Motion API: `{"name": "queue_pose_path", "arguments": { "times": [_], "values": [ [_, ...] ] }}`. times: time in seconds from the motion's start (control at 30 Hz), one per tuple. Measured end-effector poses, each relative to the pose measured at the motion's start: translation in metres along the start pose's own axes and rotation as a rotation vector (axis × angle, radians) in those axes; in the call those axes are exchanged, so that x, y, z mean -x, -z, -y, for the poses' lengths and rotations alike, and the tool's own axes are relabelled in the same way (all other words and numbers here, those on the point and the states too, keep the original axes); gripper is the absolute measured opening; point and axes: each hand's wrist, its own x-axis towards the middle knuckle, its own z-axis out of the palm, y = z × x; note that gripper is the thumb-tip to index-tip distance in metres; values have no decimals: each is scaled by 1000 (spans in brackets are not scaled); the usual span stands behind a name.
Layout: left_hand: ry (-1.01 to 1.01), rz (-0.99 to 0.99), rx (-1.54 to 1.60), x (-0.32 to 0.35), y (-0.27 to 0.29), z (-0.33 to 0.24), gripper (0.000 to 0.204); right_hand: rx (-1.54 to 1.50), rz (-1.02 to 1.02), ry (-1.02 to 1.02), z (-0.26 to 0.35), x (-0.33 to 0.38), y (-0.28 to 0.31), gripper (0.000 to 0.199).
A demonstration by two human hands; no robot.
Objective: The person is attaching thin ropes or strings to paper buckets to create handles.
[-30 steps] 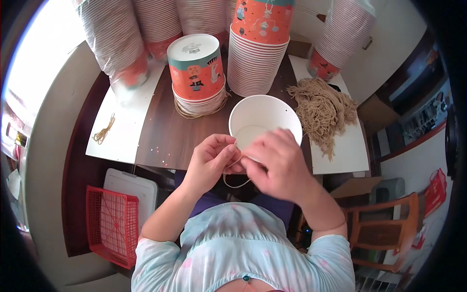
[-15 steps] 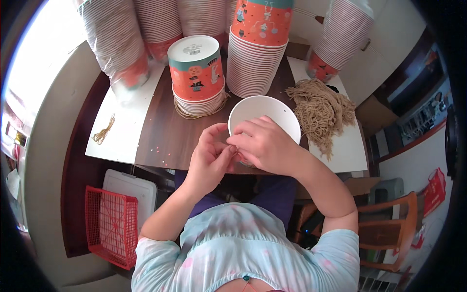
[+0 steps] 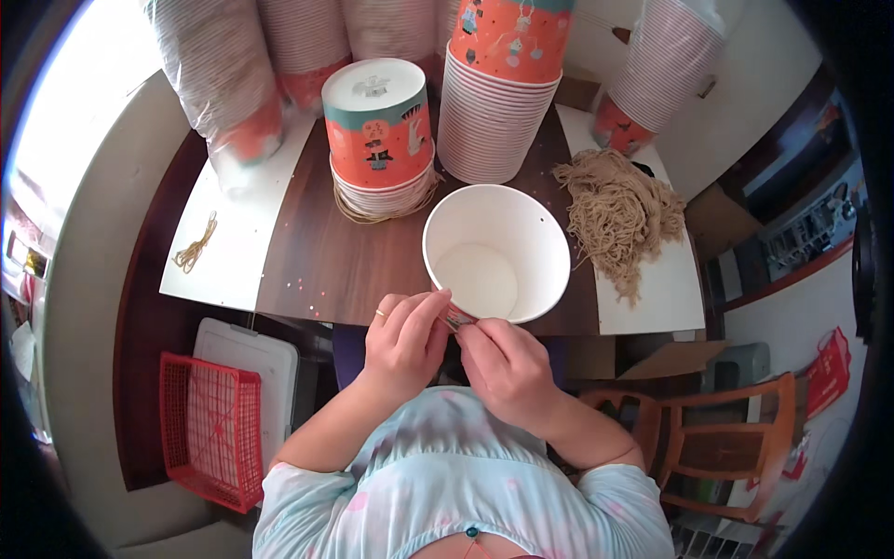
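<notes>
A white-lined paper bucket (image 3: pixel 498 250) stands near the table's front edge, its open mouth tilted toward me. A small dark hole shows near its far right rim. Just outside its near side, my left hand (image 3: pixel 406 337) is closed, fingertips bent together against the bucket's printed wall. Close beside it, my right hand (image 3: pixel 507 368) is also closed in a pinch. What the fingertips hold is too small and hidden to make out. To the right lies a tangled heap of tan cords (image 3: pixel 622 210).
An upturned orange bucket stack (image 3: pixel 380 154) has cords round its base. Behind stand a tall bucket stack (image 3: pixel 494 112) and several plastic-wrapped stacks (image 3: pixel 214 84). A few cords (image 3: pixel 195 246) lie at left. Below are a red basket (image 3: pixel 212 424) and a wooden chair (image 3: pixel 726 447).
My hands have moved down from the bucket's mouth to the outside of its near wall. The bucket has shifted slightly left and its inside now shows.
</notes>
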Motion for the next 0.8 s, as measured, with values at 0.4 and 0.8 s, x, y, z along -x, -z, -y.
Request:
{"name": "queue_pose_path", "arguments": {
  "times": [0.4, 0.8],
  "values": [
    [907, -153, 959, 2, -16, -10, 23, -131, -150, -230, -31, 0, -50, 20],
    [966, -160, 960, -1, -9, -9, 22, -1862, -115, -1133, -22, -1, -57, 17]
  ]
}}
